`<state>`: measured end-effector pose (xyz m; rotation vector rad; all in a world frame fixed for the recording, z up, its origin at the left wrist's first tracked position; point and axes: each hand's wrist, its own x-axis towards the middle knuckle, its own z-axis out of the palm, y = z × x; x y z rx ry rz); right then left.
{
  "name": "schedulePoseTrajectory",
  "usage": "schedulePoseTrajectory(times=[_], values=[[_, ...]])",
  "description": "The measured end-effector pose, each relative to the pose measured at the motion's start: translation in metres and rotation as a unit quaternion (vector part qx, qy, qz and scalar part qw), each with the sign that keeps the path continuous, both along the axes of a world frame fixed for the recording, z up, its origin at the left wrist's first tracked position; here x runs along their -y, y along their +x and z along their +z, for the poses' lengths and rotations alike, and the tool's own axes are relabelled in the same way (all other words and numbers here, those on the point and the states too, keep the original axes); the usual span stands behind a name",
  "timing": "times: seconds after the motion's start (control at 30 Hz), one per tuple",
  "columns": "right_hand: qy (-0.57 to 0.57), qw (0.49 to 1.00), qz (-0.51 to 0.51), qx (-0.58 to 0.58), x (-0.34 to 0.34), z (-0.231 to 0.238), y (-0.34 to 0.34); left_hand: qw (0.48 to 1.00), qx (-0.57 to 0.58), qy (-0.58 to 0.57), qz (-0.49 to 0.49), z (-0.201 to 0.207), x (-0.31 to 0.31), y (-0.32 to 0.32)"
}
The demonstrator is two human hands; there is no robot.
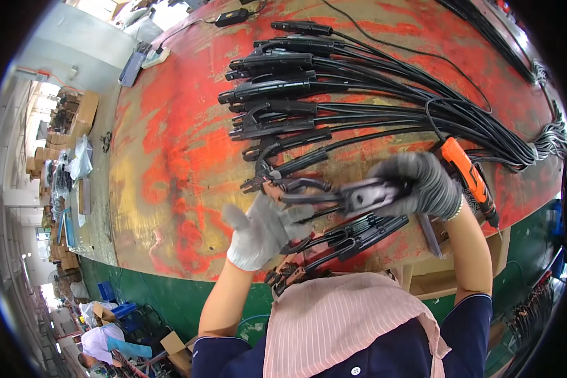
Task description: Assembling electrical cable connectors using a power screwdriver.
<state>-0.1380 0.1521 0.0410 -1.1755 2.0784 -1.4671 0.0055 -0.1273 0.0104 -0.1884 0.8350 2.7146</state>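
Observation:
My left hand (261, 232), in a white glove, is open with thumb and fingers spread. Its fingertips are beside a black cable end and the nearest of the black electrode holders (272, 179); whether they touch is hard to tell. My right hand (422, 184), in a grey knit glove and smeared by motion, is closed around a black clamp-shaped piece (366, 196). That piece reaches left toward my left hand, its details blurred. Below it, other black electrode holders (372, 236) lie near the table edge. Several more holders with black cables (409, 91) are spread across the table.
An orange power screwdriver (465, 170) rests right of my right hand, its cord looping back. The cables gather into a tied bundle (535, 151) at the right. An open cardboard box (431, 277) stands under the table's near edge. At far lower left is another person (104, 340).

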Motion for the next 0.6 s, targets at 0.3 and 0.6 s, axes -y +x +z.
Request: schedulePoseTrajectory(times=[0.3, 0.6], values=[[0.136, 0.941, -0.059, -0.304, 0.017, -0.013, 0.004, 0.892, -0.087, -0.413, 0.16, 0.009, 0.06, 0.019], [0.083, 0.941, 0.042, -0.326, 0.079, 0.003, 0.018, 0.518, -0.214, -0.824, 0.088, 0.073, 0.065, 0.044]])
